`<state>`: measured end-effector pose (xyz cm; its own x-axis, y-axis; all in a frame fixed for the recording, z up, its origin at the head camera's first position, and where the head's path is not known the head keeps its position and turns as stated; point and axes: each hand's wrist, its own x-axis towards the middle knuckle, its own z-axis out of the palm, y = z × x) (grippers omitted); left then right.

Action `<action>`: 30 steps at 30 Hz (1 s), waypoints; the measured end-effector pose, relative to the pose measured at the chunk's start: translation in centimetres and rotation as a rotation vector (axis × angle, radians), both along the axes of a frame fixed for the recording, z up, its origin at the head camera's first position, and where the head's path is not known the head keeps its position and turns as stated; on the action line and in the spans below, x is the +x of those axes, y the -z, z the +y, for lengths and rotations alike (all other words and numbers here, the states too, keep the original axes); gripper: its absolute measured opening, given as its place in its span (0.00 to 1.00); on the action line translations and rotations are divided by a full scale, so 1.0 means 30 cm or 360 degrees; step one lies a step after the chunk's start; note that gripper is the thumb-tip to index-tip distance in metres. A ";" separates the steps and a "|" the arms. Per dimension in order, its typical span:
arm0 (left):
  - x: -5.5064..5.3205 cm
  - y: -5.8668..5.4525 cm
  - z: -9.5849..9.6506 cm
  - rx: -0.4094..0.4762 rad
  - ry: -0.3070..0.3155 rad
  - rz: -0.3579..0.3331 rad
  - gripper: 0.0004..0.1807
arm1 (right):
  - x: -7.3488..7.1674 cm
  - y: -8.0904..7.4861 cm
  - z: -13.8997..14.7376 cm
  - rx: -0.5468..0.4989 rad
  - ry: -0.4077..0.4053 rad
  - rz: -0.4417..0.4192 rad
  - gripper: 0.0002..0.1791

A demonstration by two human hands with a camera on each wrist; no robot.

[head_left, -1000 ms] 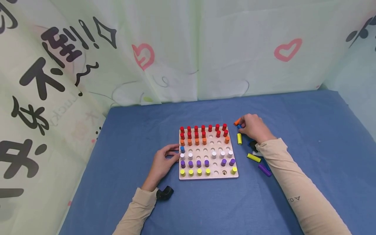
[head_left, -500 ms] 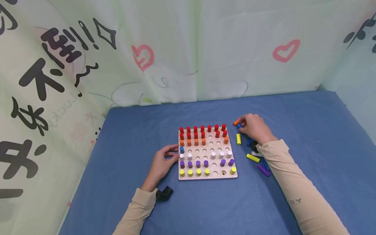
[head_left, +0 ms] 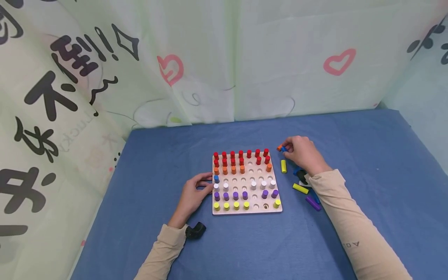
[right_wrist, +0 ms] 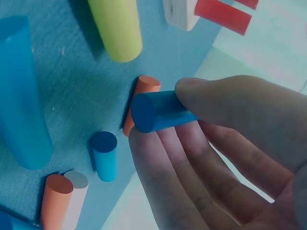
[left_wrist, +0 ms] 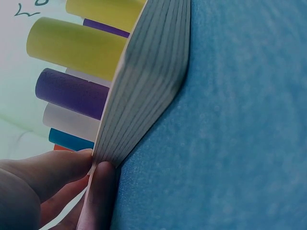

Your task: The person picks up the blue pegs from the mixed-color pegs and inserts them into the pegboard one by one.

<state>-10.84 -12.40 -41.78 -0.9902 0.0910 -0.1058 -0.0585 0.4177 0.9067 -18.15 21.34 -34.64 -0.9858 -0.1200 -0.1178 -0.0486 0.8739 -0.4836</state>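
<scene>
My left hand rests at the left edge of a light wooden pegboard, its thumb and fingertips touching the edge. In the left wrist view the board's layered side shows, with thumb and a finger against it. Pegs stand in rows on the board: red, orange, one blue peg, white, purple and yellow, with several bare holes among them. Right of the board, my right hand pinches a blue peg between thumb and fingers. An orange peg lies just behind it in the right wrist view.
Loose pegs lie right of the board: a yellow peg, another yellow peg and a purple peg. My right forearm partly covers more blue and white ones. Black devices sit at both wrists. A printed curtain closes off the back.
The blue peg in my right fingers has shifted slightly and now covers more of the orange peg. My left hand stays at the board's edge. The head view has drifted slightly.
</scene>
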 end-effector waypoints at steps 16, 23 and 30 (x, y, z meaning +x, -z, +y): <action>-0.006 0.004 0.003 -0.0027 0.0004 -0.0024 0.21 | 0.036 -0.023 -0.028 -0.0084 -0.0084 0.0140 0.13; -0.004 0.002 0.000 -0.0029 0.0000 -0.0014 0.21 | 0.047 -0.027 -0.048 -0.0105 -0.0110 0.0156 0.13; -0.001 0.000 -0.002 -0.0021 -0.0003 -0.0009 0.21 | 0.060 -0.035 -0.064 -0.0144 -0.0149 0.0168 0.12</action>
<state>-10.86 -12.47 -41.78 -0.9898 0.0878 -0.1126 -0.0644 0.4296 0.9007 -16.34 19.43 -33.59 -0.9761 -0.2175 0.0011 -0.1825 0.8163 -0.5480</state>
